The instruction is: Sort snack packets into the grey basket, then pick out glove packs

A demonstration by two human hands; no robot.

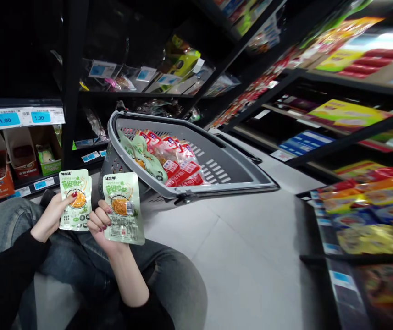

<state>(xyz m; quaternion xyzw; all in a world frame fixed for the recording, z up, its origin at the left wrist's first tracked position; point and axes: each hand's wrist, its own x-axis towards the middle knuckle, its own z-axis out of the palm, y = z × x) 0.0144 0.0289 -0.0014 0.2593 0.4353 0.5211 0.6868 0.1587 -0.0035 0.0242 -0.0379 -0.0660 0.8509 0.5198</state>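
Left hand (50,219): closed on the left packet (75,199), thumb across the front face, fingers behind. Right hand (100,225): closed on the right packet (123,208), gripping its left edge with the fingertips curled onto the front. The two hands are just beside each other, and the packets stand side by side, near the left of the scene, above the person's jeans (168,275).

Both packets are flat, sealed pouches, pale green with a white top band, dark printed characters and a round picture of orange-yellow food in the middle. Each is held upright, front face to the camera. The right packet carries a white label panel along its lower edge.

Just beyond the packets, a grey basket (229,160) lies tilted with its open side toward the camera. It holds red pouches (179,165) and further green pouches (141,156). Blue price tags (7,119) run along the far left shelf edge. Stocked shelves (354,137) line the right side above a pale tiled floor (251,238).
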